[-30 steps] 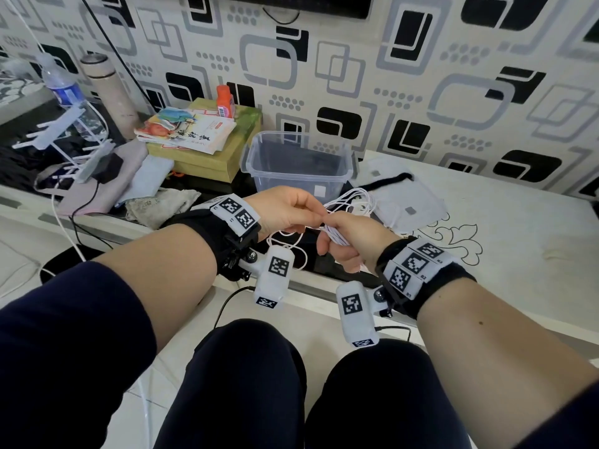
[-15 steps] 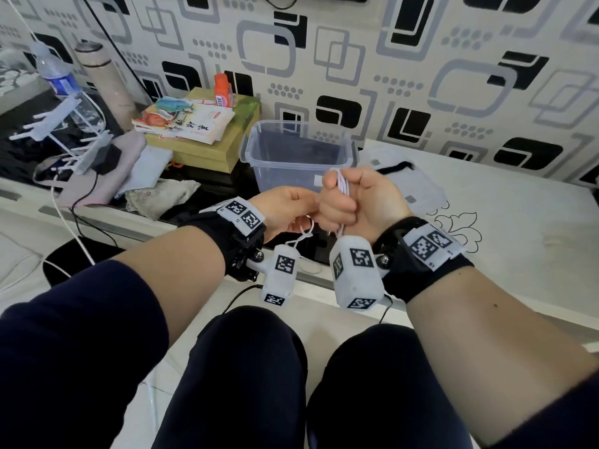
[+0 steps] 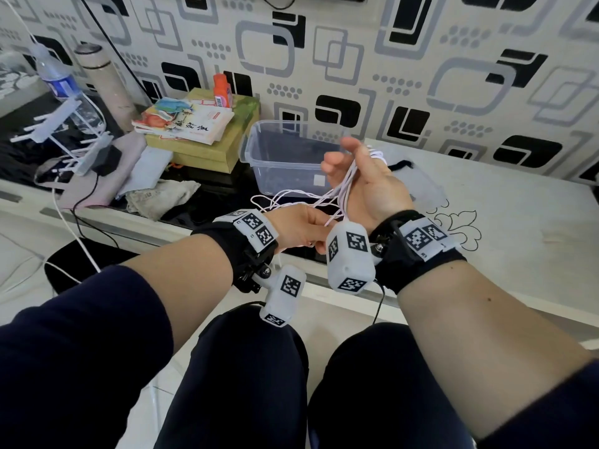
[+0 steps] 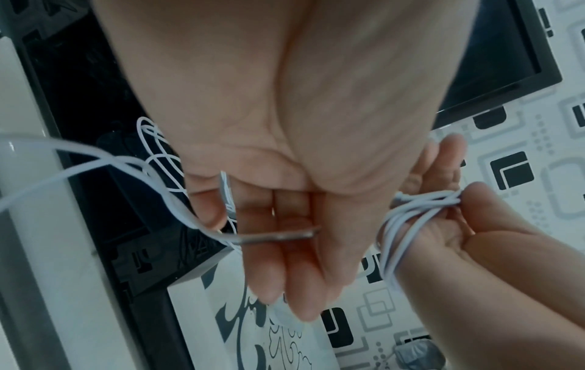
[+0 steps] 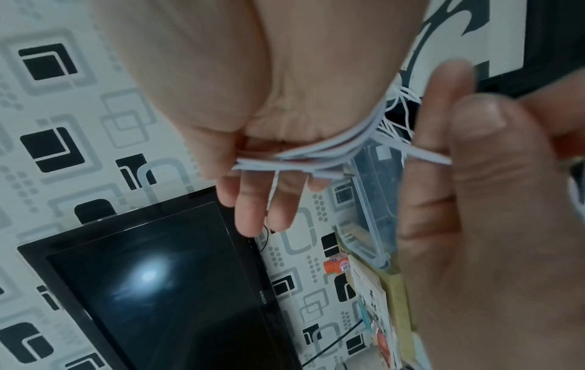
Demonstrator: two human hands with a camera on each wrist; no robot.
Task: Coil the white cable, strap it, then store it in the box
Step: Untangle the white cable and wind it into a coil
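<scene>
The thin white cable [image 3: 343, 186] is wound in several loops round the palm of my right hand [image 3: 359, 170], which is raised with the palm toward me and the fingers fairly straight. The right wrist view shows the loops [image 5: 316, 152] crossing the base of the fingers [image 5: 262, 195]. My left hand [image 3: 319, 234] sits just below and left of it and pinches a strand of the cable [image 4: 408, 217] between thumb and fingers [image 5: 475, 175]. Loose cable trails off to the left [image 4: 95, 160]. The clear plastic box [image 3: 259, 150] stands open behind the hands.
Left of the clear box, books [image 3: 184, 121] lie on a yellow-green box with an orange bottle [image 3: 222, 90]. A thermos [image 3: 103, 82] and a water bottle [image 3: 60, 82] stand further left. A grey pouch [image 3: 421, 186] lies to the right. A black screen [image 5: 158, 288] hangs on the wall.
My right hand has gone from a fist on the bundle to a raised, spread hand with the loops round its palm. The left hand has dropped lower, still pinching the cable.
</scene>
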